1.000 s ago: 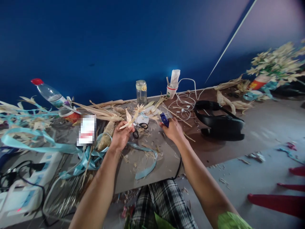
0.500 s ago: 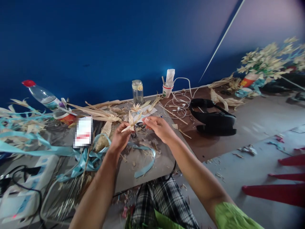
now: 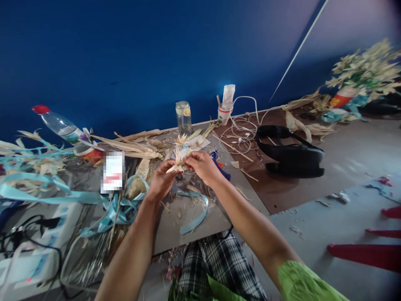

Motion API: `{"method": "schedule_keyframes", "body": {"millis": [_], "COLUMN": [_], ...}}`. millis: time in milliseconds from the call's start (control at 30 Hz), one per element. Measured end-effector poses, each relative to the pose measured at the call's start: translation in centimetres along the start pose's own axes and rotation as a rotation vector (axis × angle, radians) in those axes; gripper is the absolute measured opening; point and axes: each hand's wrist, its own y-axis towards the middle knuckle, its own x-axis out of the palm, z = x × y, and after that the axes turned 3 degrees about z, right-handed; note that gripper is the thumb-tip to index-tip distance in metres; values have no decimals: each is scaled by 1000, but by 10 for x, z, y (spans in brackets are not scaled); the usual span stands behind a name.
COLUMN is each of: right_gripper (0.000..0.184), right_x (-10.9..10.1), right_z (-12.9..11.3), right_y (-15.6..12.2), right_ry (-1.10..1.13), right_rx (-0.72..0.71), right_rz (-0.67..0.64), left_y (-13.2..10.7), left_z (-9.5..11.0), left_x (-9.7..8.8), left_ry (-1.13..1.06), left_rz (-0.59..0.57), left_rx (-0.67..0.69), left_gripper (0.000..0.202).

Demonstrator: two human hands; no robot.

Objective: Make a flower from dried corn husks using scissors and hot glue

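Flower of corn husk (image 3: 178,164) held up over a littered worktop (image 3: 266,196)

The left hand (image 3: 162,177) pinches the pale flower low down, thumb and fingers closed on it, petals pointing up. The right hand (image 3: 202,167) comes in from the other side, its fingertips drawn together against the flower's right edge; whether they grip a petal or only touch it, I cannot tell. The flower is in the air between the two hands, above a grey sheet (image 3: 169,240) scattered with husk scraps.

Just behind it is a second husk flower (image 3: 181,140). Beside the right wrist, partly hidden, lies a blue tool with an orange part (image 3: 224,174). A curl of light-blue ribbon (image 3: 193,225) lies on the sheet nearer the person, and more ribbon (image 3: 117,211) is bunched left of the left forearm, below a phone (image 3: 112,173) whose screen is blurred out. Along the blue wall (image 3: 131,50) stand a lidded clear bottle (image 3: 184,119) and a paper cup (image 3: 224,117), with tangled white earphones (image 3: 239,140) next to the cup. Further right sits a black headset (image 3: 294,156).
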Motion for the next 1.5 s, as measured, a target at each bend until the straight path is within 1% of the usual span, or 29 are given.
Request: {"method": "schedule_keyframes", "body": {"millis": [233, 433, 600, 667, 800, 1000, 1100, 1233, 1333, 1433, 1500], "right_gripper": [28, 30, 31, 30, 31, 37, 37, 36, 38, 41, 39], "right_x": [-2, -2, -2, -1, 0, 3, 4, 2, -1, -3, -3], "right_z": [-4, 0, 3, 3, 3, 1, 1, 3, 5, 6, 6], "right_y": [0, 2, 3, 2, 0, -3, -3, -1, 0, 1, 1], "right_ry": [245, 326, 344, 350, 341, 306, 303, 291, 296, 300, 281], "right_rx": [143, 188, 193, 192, 150, 113, 108, 105, 147, 186, 185], "right_rz": [-88, -99, -84, -91, -108, -82, -79, -85, -81, -85, -95], "left_y": [-2, 1, 2, 3, 4, 6, 6, 4, 3, 4, 4], "left_z": [6, 0, -6, -6, -6, -9, -8, -2, 2, 1, -1], "left_x": [6, 0, -6, -8, -11, -15, -14, -6, -2, -2, -4], "left_ry": [96, 141, 131, 136, 140, 176, 185, 190, 182, 185, 194], "left_rz": [-19, -24, -5, -21, -51, -43, -16, -6, -6, 16, 34], "left_rx": [-34, -71, -103, -112, -142, -149, -145, -118, -96, -85, -88], "left_gripper": [29, 25, 23, 21, 19, 15, 15, 17, 17, 19, 19]}}
